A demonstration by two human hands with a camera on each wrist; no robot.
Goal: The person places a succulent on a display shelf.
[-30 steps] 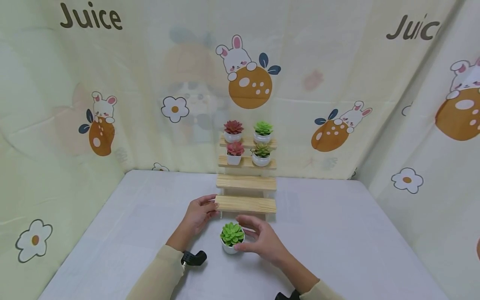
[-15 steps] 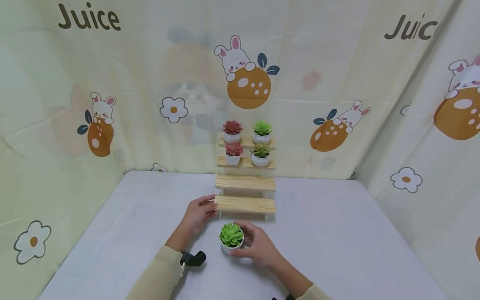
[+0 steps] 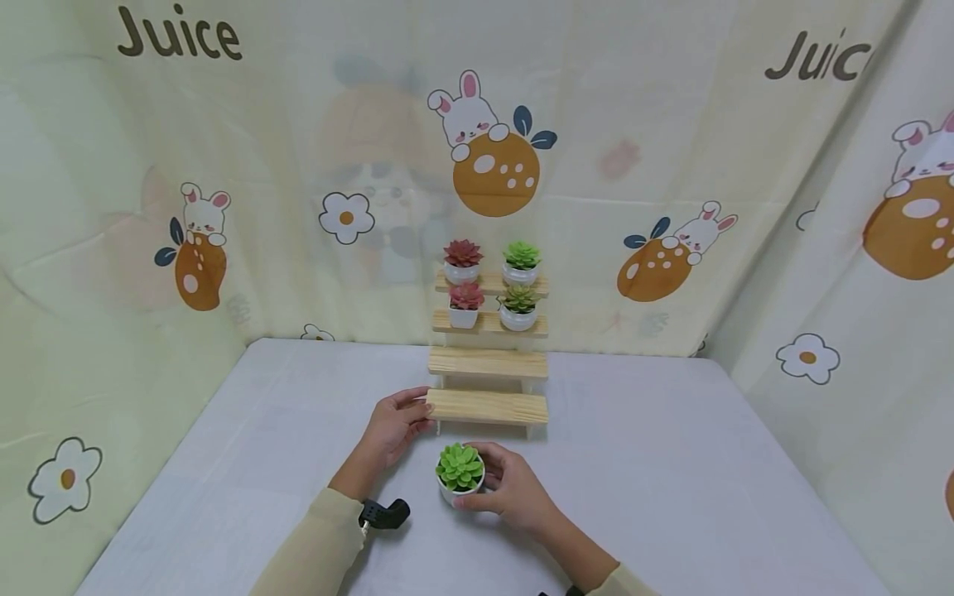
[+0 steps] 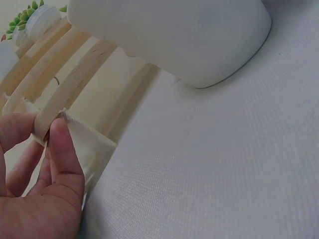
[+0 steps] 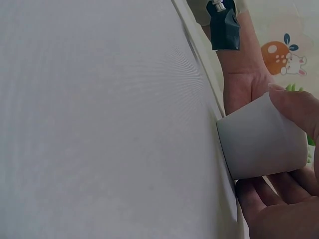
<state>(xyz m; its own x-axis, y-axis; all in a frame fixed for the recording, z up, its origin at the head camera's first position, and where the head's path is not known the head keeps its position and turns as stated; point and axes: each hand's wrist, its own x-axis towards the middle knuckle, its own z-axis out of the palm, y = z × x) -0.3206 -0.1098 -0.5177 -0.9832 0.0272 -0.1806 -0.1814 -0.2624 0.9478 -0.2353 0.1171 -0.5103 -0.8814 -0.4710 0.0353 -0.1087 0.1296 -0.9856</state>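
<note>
My left hand (image 3: pixel 392 424) pinches the left end of the lowest board (image 3: pixel 488 406) of a wooden stepped shelf; in the left wrist view the thumb and fingers (image 4: pixel 65 149) close on that board's end. In front of the shelf, a bright green potted succulent (image 3: pixel 459 468) stands upright on the white table. My right hand (image 3: pixel 514 488) grips its white pot from the right side, thumb at the front and fingers behind. The right wrist view shows the smooth white pot (image 5: pixel 264 139) between thumb and fingers, its base at the tabletop.
On the top board stand a dark red succulent (image 3: pixel 463 261) and a green succulent (image 3: pixel 521 261). Below them are a pinkish-red succulent (image 3: pixel 464 305) and an olive-green succulent (image 3: pixel 518 306). A printed curtain (image 3: pixel 581 248) hangs behind the table (image 3: pixel 656 463).
My right hand has moved left onto the potted succulent, its thumb and fingers closing round the pot. The left hand stays on the lowest board.
</note>
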